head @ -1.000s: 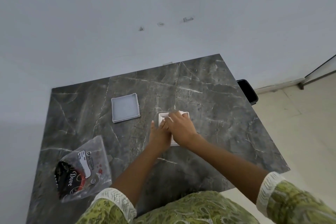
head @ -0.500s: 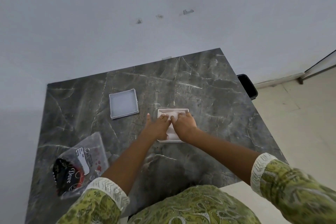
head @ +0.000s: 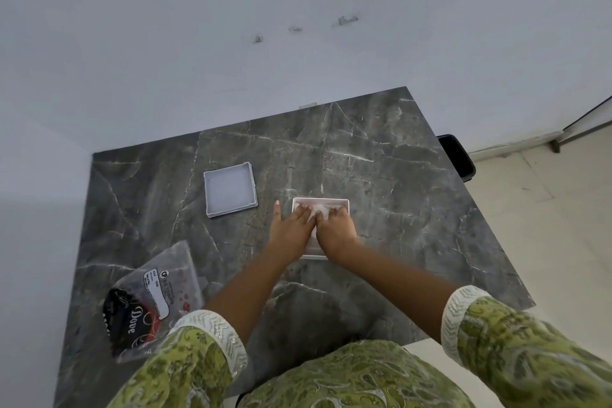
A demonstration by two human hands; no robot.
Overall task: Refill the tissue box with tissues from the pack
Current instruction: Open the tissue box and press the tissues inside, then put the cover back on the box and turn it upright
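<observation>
A small white tissue box [head: 345, 201] stands open on the dark marble table [head: 407, 225], near its middle. White tissues [head: 320, 209] lie inside it. My left hand [head: 290, 229] rests flat on the left part of the tissues, thumb spread out over the table. My right hand [head: 336, 231] lies beside it on the right part, fingertips bent down into the tissues. Both hands cover most of the box, and neither visibly grips anything. The clear plastic tissue pack [head: 155, 298], with black and red print, lies flat at the table's front left.
The box's square grey-white lid [head: 230, 189] lies on the table to the left of the box and a little farther back. A black bin [head: 455, 156] stands on the floor past the table's right edge. A white wall runs behind the table.
My right hand drew back from the box's far end, so the far rim and tissues now show. Both hands now lie side by side on the tissues.
</observation>
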